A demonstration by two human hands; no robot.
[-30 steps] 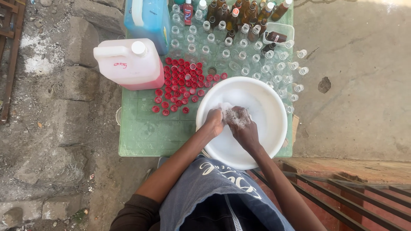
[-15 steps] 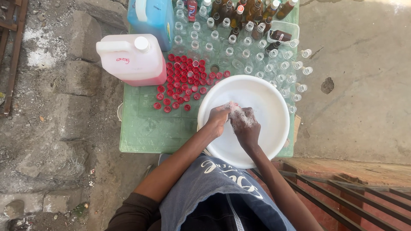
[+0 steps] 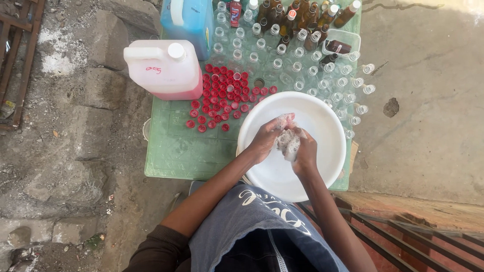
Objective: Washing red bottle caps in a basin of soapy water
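My left hand (image 3: 263,140) and my right hand (image 3: 305,152) are pressed together over a round white basin (image 3: 330,132). Between them is a wet, foamy white lump (image 3: 288,142); what lies inside the foam is hidden. Both hands are curled around it and covered in lather. The basin stands on the near right part of a green table (image 3: 174,151). Many loose red bottle caps (image 3: 222,95) lie just left of the basin on the table.
A white jug of pink liquid (image 3: 161,68) and a blue jug (image 3: 194,20) stand at the table's far left. Rows of clear capless bottles (image 3: 282,55) and brown bottles (image 3: 302,15) fill the back. Stone blocks (image 3: 101,90) lie left; a metal railing (image 3: 403,231) runs at lower right.
My hands stay together in the basin and rub the foamy lump, shifting slightly against each other. The bottles, caps and jugs have not moved.
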